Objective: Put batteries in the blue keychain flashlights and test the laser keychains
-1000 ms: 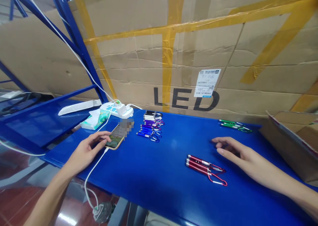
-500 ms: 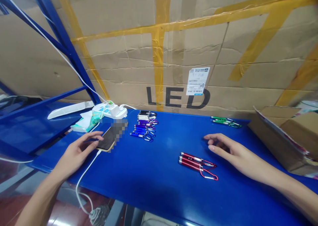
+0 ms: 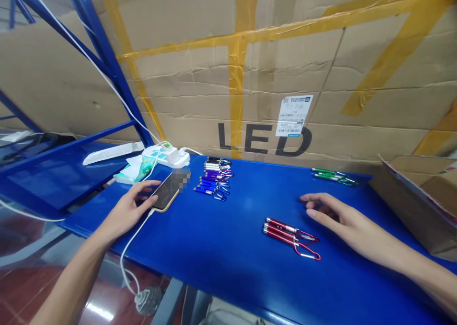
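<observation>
My left hand (image 3: 130,210) lies beside the phone (image 3: 167,192), its thumb and fingers apart at the phone's near left edge; nothing is gripped. A white cable (image 3: 133,241) runs from the phone's lower end. My right hand (image 3: 337,216) is over the blue table, fingers loosely bent and holding nothing. Just left of it and nearer to me is a group of red penlights (image 3: 282,232) with carabiner clips. Further back are blue penlights (image 3: 210,192), with purple, silver and black ones (image 3: 214,161) lined up behind. Green penlights (image 3: 332,175) rest at the back right.
A large cardboard carton (image 3: 200,92) marked LED stands behind the blue table (image 3: 200,249). At right is an open cardboard box (image 3: 410,206). A white power strip (image 3: 167,156) and a tissue pack (image 3: 134,170) sit at back left, by a blue metal frame (image 3: 117,77).
The camera view has turned slightly left, so the whole scene sits further right. Both hands keep nearly the same places over the table, and the penlights and phone have not moved.
</observation>
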Demonstrator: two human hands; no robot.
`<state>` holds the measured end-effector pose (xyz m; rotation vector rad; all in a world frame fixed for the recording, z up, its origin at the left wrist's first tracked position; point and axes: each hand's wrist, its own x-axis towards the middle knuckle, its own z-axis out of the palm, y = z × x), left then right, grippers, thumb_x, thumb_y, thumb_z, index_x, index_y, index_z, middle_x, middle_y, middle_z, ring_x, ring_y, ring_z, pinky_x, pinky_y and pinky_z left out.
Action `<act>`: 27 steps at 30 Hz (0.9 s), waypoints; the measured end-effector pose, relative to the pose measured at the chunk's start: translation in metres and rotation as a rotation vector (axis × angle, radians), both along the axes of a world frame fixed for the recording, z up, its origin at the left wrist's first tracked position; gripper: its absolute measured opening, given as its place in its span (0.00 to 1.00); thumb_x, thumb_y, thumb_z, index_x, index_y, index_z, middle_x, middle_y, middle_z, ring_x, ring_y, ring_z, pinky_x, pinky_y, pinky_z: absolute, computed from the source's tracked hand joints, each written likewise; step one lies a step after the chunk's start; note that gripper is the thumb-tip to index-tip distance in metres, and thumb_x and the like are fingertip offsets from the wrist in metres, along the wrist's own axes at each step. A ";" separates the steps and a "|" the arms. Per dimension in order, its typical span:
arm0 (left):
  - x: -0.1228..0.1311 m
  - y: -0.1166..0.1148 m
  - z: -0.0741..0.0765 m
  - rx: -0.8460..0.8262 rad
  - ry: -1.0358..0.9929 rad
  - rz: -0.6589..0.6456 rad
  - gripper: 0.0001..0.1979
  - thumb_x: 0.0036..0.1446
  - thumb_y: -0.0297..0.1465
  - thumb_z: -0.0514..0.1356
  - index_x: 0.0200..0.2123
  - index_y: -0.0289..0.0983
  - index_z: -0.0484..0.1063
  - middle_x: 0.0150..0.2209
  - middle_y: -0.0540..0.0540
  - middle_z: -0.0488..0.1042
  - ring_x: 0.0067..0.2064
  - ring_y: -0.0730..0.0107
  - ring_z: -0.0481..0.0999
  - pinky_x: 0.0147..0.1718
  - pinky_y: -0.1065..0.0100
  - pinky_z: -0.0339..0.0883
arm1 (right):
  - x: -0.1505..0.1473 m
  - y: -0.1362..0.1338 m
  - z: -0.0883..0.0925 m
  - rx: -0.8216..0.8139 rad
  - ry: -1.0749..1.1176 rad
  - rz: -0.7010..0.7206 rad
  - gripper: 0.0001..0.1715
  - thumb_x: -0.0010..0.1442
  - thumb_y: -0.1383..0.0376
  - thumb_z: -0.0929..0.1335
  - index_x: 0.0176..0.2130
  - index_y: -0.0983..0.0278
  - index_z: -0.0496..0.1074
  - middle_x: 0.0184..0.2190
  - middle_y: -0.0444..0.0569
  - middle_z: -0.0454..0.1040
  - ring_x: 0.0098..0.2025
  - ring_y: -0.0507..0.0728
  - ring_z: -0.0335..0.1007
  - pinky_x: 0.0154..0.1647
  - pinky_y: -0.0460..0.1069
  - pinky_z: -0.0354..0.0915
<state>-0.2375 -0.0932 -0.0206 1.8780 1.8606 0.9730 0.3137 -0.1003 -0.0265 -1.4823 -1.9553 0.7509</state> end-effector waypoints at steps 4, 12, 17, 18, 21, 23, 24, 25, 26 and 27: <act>0.010 0.005 0.000 0.003 0.035 0.026 0.38 0.59 0.58 0.63 0.65 0.42 0.72 0.63 0.37 0.75 0.62 0.43 0.76 0.52 0.52 0.75 | 0.002 0.001 -0.003 0.002 -0.003 -0.006 0.29 0.69 0.38 0.66 0.56 0.52 0.76 0.56 0.50 0.81 0.54 0.66 0.78 0.48 0.56 0.77; 0.010 0.010 -0.001 0.000 0.008 0.034 0.39 0.58 0.58 0.63 0.64 0.41 0.72 0.63 0.37 0.76 0.61 0.44 0.76 0.50 0.54 0.76 | 0.002 0.000 -0.002 -0.008 0.002 -0.015 0.30 0.69 0.37 0.66 0.58 0.51 0.75 0.55 0.50 0.81 0.56 0.67 0.77 0.50 0.57 0.77; 0.001 0.011 -0.002 -0.004 -0.004 0.032 0.39 0.57 0.58 0.65 0.63 0.41 0.72 0.64 0.37 0.76 0.63 0.43 0.75 0.56 0.50 0.74 | -0.001 0.000 0.001 0.016 -0.011 -0.022 0.31 0.68 0.37 0.65 0.56 0.53 0.77 0.52 0.51 0.82 0.50 0.65 0.79 0.47 0.56 0.77; 0.000 0.011 -0.003 -0.006 0.004 0.023 0.39 0.57 0.58 0.65 0.64 0.41 0.72 0.64 0.37 0.76 0.63 0.43 0.75 0.57 0.49 0.73 | -0.001 0.000 0.001 0.017 -0.013 -0.023 0.31 0.68 0.37 0.65 0.56 0.53 0.77 0.51 0.51 0.82 0.50 0.65 0.79 0.47 0.56 0.77; -0.001 0.012 -0.004 -0.016 -0.038 0.020 0.37 0.57 0.57 0.64 0.63 0.42 0.72 0.64 0.37 0.75 0.64 0.43 0.74 0.57 0.49 0.73 | -0.001 -0.001 0.001 0.014 -0.014 -0.025 0.31 0.68 0.37 0.65 0.57 0.53 0.76 0.51 0.51 0.82 0.50 0.65 0.79 0.46 0.55 0.77; -0.002 0.013 -0.005 -0.018 -0.091 0.041 0.36 0.57 0.56 0.64 0.62 0.42 0.73 0.64 0.37 0.75 0.65 0.43 0.73 0.57 0.50 0.73 | 0.000 0.000 -0.001 0.009 -0.011 -0.024 0.31 0.68 0.37 0.65 0.57 0.53 0.76 0.52 0.51 0.82 0.51 0.65 0.78 0.47 0.55 0.76; -0.002 0.014 -0.005 -0.017 -0.105 0.047 0.35 0.57 0.55 0.64 0.61 0.42 0.73 0.64 0.37 0.75 0.65 0.43 0.73 0.56 0.51 0.73 | 0.001 0.000 -0.001 0.005 -0.009 -0.023 0.31 0.68 0.37 0.65 0.57 0.53 0.76 0.53 0.51 0.81 0.52 0.65 0.78 0.47 0.55 0.76; -0.003 0.014 -0.006 -0.018 -0.106 0.047 0.34 0.57 0.54 0.64 0.61 0.42 0.73 0.64 0.37 0.75 0.65 0.43 0.72 0.56 0.51 0.73 | 0.001 0.000 -0.002 0.001 -0.006 -0.024 0.31 0.69 0.37 0.65 0.57 0.52 0.75 0.53 0.51 0.81 0.54 0.65 0.78 0.47 0.55 0.76; -0.004 0.014 -0.006 -0.022 -0.104 0.047 0.34 0.57 0.54 0.64 0.61 0.43 0.73 0.64 0.38 0.75 0.66 0.44 0.72 0.56 0.51 0.73 | 0.002 0.001 -0.003 -0.004 -0.004 -0.023 0.31 0.69 0.37 0.65 0.57 0.52 0.75 0.54 0.50 0.81 0.55 0.66 0.77 0.48 0.55 0.76; -0.004 0.015 -0.006 -0.029 -0.095 0.044 0.34 0.57 0.53 0.63 0.62 0.43 0.73 0.64 0.38 0.75 0.65 0.43 0.72 0.55 0.50 0.73 | 0.002 0.002 -0.004 -0.010 -0.002 -0.023 0.30 0.69 0.37 0.65 0.57 0.52 0.75 0.55 0.50 0.80 0.56 0.66 0.77 0.48 0.55 0.76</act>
